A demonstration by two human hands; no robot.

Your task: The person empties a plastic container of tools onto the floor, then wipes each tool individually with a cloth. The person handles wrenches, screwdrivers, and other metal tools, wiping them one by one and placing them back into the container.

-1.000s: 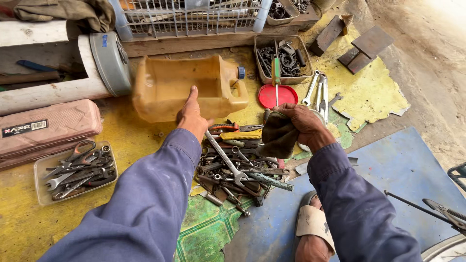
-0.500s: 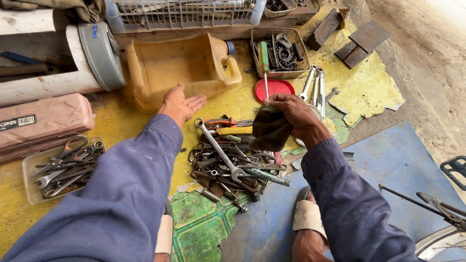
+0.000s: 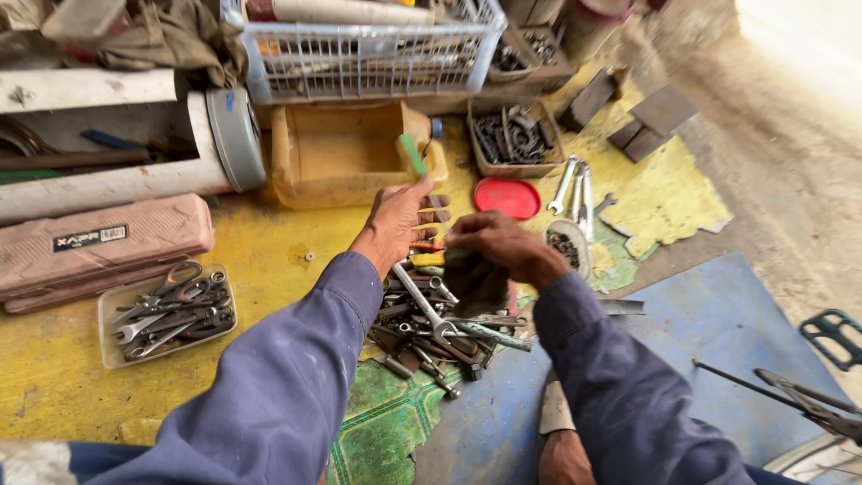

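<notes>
Floor [image 3: 269, 269] painted yellow carries everything, with a blue mat [image 3: 718, 323] at the right. White wire basket [image 3: 359, 54] stands at the top, and just below it sits a yellow cut-open jug [image 3: 341, 157] lying on its side. Pink tool case [image 3: 99, 242] lies at the left, with a clear tray of wrenches and pliers [image 3: 166, 314] just beside it. Between the two blue sleeves spreads a pile of loose tools [image 3: 431, 323], a long wrench among them. A small box of metal parts [image 3: 514, 139] and a red lid [image 3: 507, 198] lie to the upper right of the hands. Left hand [image 3: 400, 220] has its grip closed on a green-handled screwdriver [image 3: 415, 157], whose handle points up over the jug. Right hand [image 3: 498, 242] touches the left one above the pile, its grip pinched on a dark rag [image 3: 474, 280] that hangs under it.
</notes>
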